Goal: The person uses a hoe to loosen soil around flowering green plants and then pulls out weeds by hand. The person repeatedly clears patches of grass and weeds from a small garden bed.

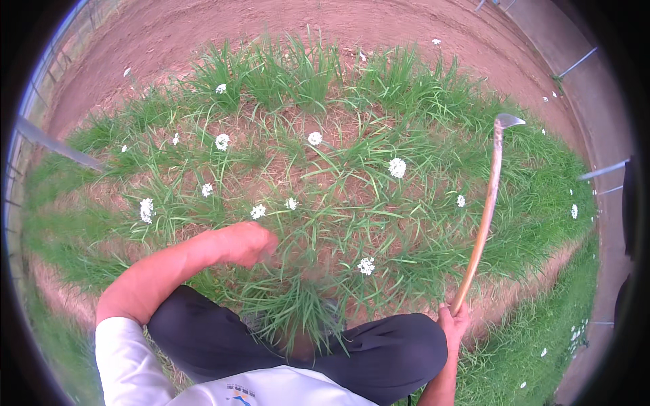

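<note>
My right hand [453, 318] grips the lower end of a wooden-handled bladed tool [485, 228], beside my right knee. The tool stands up and away from me; its metal blade [509, 121] points right, and I cannot tell whether it is a sickle or a small hoe. Over the plants in front of my left knee is my left hand [255, 244], blurred, with its fingers curled and partly hidden. Whether it holds anything is unclear. A dense clump of garlic chives [294, 304] spreads between my knees.
Rows of chives [269, 76] with white flower heads [397, 168] surround me. Bare soil [152, 30] lies beyond them. At right runs a paved path [604, 132] with thin posts [579, 62] near it. A pole [61, 144] slants in from the left by a fence.
</note>
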{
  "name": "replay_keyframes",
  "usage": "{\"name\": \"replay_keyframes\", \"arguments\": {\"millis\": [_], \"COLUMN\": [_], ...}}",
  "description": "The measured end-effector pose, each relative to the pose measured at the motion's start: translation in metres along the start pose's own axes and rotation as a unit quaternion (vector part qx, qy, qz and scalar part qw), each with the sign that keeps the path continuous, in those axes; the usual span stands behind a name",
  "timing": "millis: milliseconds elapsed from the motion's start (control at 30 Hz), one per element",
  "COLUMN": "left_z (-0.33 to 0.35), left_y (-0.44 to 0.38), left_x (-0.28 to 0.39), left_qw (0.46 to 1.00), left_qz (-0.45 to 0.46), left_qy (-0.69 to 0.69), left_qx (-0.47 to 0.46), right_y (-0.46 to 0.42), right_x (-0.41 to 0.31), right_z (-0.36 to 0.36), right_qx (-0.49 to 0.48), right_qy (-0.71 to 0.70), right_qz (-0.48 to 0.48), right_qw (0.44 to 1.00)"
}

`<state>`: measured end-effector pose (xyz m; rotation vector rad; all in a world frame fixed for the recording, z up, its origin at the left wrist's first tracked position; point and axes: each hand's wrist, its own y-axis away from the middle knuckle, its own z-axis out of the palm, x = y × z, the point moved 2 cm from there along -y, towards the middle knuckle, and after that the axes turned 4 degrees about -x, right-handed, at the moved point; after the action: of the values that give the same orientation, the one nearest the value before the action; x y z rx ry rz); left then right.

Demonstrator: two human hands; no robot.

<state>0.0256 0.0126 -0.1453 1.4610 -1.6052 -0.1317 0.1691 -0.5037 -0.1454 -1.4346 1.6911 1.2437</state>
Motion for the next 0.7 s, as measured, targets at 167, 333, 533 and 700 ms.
{"name": "replay_keyframes", "arguments": {"millis": [167,333,533,700], "left_z": [-0.003,0.002,-0.005,-0.006], "left_y": [0.006,0.01,0.024,0.027], "left_x": [0.002,0.002,0.001,-0.004], "left_qw": [1.0,0.999,1.0,1.0], "left_qz": [-0.013,0.001,0.006,-0.006], "left_qy": [-0.021,-0.032,-0.012,0.003], "left_qx": [-0.018,0.0,-0.001,0.001], "right_y": [-0.008,-0.028,-0.043,-0.046], "right_x": [-0.073,-0.123,-0.145,-0.139], "right_z": [0.049,0.097,0.144,0.172], "right_qx": [-0.212,-0.353,-0.396,-0.404], "right_qy": [0.159,0.27,0.247,0.195], "right_qz": [-0.008,-0.047,0.09,0.093], "right_qw": [0.964,0.895,0.88,0.889]}}
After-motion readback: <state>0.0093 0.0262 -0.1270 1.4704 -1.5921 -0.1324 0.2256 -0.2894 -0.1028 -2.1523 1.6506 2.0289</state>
